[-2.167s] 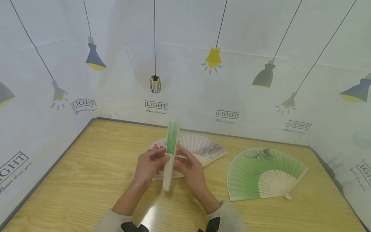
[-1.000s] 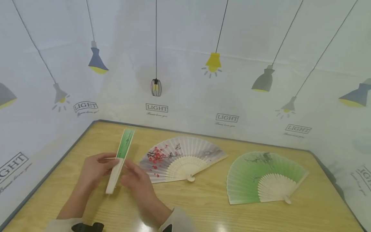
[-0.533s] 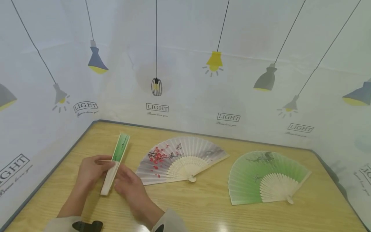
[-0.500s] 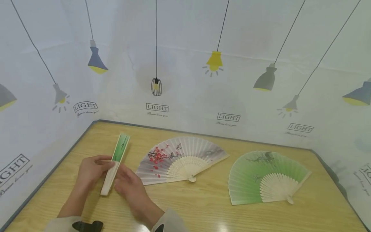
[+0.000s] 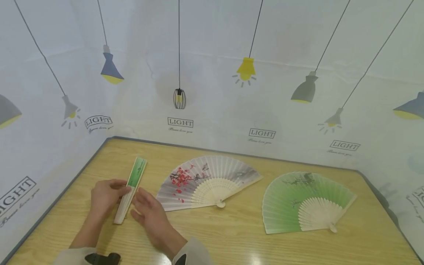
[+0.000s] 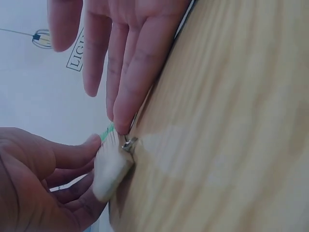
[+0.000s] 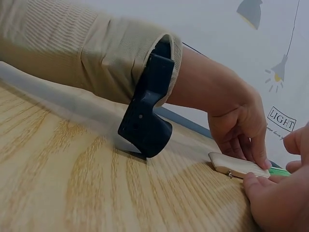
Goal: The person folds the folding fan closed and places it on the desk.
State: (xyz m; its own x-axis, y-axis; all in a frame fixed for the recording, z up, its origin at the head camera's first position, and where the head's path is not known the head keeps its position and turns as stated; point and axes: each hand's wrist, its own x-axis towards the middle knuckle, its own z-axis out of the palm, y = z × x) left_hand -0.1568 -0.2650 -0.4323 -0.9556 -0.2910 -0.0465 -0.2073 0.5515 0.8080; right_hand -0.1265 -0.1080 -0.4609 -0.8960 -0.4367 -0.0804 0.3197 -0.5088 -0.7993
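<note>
At table (image 5: pixel 73 200) left | folded fan (image 5: pixel 127 200) | green end away, axis slanting right

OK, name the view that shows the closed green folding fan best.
The head view: it shows the closed folding fan nearly end to end, green section included. The left wrist view gives its blurred handle end and a sliver of green; the right wrist view, that end and little green.

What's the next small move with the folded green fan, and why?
Probably let the left hand ease off the folded green fan: it is pinching a fan that is already closed and, in the right wrist view, looks to be down at the tabletop.
</note>
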